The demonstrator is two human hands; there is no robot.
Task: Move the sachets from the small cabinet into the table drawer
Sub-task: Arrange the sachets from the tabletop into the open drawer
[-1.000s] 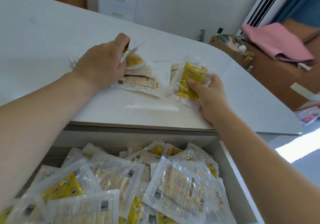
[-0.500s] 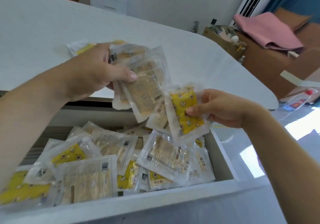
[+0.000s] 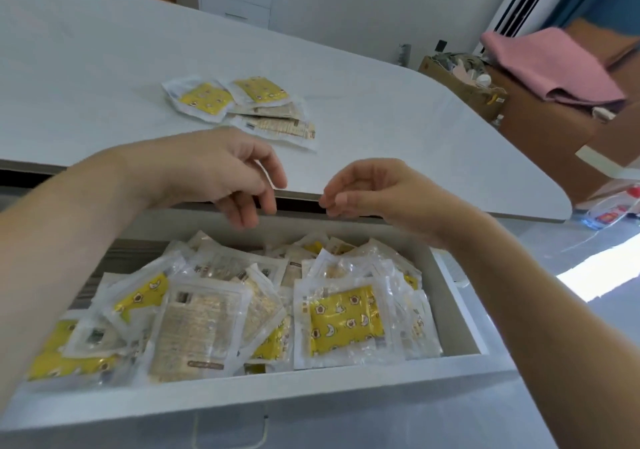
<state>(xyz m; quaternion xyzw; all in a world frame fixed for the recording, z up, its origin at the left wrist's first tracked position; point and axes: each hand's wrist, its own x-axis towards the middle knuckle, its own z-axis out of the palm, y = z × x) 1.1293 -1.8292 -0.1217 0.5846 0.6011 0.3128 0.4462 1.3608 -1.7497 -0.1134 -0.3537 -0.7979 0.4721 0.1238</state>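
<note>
Head view: white tabletop (image 3: pixel 104 77) with its drawer (image 3: pixel 242 400) pulled open at the near edge, heaped with sachets (image 3: pixel 343 320); a small pile of sachets (image 3: pixel 242 105) lies far on the tabletop. Left hand (image 3: pixel 221 174) and right hand (image 3: pixel 377 192) hover over the drawer, fingers loosely curled, holding nothing. Judged step: between loads; next, reach to the far pile and grip it.
</note>
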